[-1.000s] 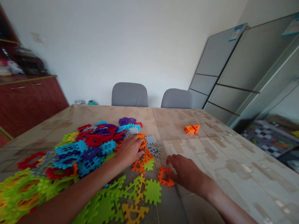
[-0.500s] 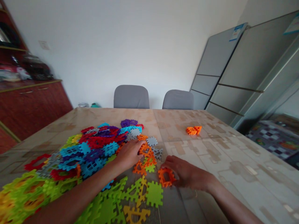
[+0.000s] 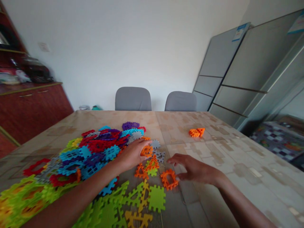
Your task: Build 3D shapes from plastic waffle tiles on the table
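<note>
My left hand [image 3: 135, 153] reaches over the pile's right side, its fingers closed round an orange interlocking building piece [image 3: 147, 151]. To the right, my right hand [image 3: 187, 167] hovers with thumb and fingers apart and holds nothing. Its thumb is close to an orange square frame piece [image 3: 163, 178] lying on the table; whether they touch I cannot tell. Between the hands lie orange triangle pieces [image 3: 141, 171], a grey piece [image 3: 160, 156] and a lime green piece [image 3: 152, 172]. A green square piece [image 3: 157, 198] rests nearer to me.
A large heap of red, blue, purple, green and yellow pieces [image 3: 95, 158] covers the table's left side. Some joined orange pieces [image 3: 196, 132] sit farther off on the right. Two grey chairs [image 3: 133, 98] stand behind the table [image 3: 228, 158], with a fridge [image 3: 239, 63] at right.
My right hand has let go of the orange square frame and opened, rising slightly to the right. My left hand has lifted an orange piece a little off the others.
</note>
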Demonstrator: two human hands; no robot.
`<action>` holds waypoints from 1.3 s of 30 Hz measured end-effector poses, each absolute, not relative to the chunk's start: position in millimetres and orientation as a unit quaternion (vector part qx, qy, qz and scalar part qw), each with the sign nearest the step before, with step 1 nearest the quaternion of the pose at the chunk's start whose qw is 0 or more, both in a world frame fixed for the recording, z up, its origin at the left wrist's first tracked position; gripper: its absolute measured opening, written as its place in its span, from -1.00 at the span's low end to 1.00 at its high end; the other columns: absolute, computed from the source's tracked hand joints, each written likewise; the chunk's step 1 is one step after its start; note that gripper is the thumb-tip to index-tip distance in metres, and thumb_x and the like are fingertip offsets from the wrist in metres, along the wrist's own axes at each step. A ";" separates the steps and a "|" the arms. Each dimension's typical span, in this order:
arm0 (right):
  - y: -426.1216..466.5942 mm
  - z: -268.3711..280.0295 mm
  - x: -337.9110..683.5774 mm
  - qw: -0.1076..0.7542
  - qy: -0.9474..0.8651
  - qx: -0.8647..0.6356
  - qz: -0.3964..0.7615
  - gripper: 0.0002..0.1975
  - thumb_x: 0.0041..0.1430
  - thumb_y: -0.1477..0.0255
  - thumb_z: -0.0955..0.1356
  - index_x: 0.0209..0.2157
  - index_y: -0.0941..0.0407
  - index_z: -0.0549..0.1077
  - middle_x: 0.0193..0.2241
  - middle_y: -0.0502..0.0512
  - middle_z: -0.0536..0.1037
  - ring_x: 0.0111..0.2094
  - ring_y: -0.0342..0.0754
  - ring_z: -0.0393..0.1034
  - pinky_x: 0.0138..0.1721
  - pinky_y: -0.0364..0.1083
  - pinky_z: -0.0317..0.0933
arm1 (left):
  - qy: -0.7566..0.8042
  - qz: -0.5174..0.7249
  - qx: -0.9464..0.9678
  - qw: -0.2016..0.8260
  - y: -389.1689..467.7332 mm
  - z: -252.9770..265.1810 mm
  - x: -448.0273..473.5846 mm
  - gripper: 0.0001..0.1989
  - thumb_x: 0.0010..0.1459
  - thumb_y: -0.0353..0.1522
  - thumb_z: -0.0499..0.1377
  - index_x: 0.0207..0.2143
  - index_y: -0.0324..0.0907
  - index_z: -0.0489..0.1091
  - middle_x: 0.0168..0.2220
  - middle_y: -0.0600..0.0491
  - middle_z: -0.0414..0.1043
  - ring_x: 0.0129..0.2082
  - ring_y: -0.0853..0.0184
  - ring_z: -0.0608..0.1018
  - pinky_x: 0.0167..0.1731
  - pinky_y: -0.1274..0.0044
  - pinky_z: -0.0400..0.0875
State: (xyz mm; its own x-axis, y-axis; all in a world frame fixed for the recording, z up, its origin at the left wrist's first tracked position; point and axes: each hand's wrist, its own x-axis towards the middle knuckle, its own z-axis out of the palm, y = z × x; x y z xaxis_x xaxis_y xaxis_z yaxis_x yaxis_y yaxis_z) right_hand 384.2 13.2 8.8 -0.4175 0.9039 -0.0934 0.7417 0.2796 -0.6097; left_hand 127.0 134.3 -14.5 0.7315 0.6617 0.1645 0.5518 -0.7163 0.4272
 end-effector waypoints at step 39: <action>7.9 13.0 364.1 0.060 -0.826 -0.504 0.247 -0.52 -0.05 0.44 0.53 -0.03 0.09 0.48 -0.05 0.13 0.48 -0.01 0.08 0.35 0.04 0.01 0.23 | 0.363 0.098 0.915 0.142 142.0 -19.6 116.1 -0.72 0.15 -0.48 0.26 -0.07 -0.16 0.51 -0.01 -0.06 0.57 0.02 0.13 0.56 0.06 0.38 0.41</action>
State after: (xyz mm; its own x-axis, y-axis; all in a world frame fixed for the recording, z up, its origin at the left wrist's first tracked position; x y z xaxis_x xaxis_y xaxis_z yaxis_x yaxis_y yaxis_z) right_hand 364.1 7.9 13.0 -0.4857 0.8613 -0.1492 0.8021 0.3713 -0.4677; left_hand 116.1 142.0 -19.6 0.7167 0.6932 0.0758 0.6374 -0.6954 0.3318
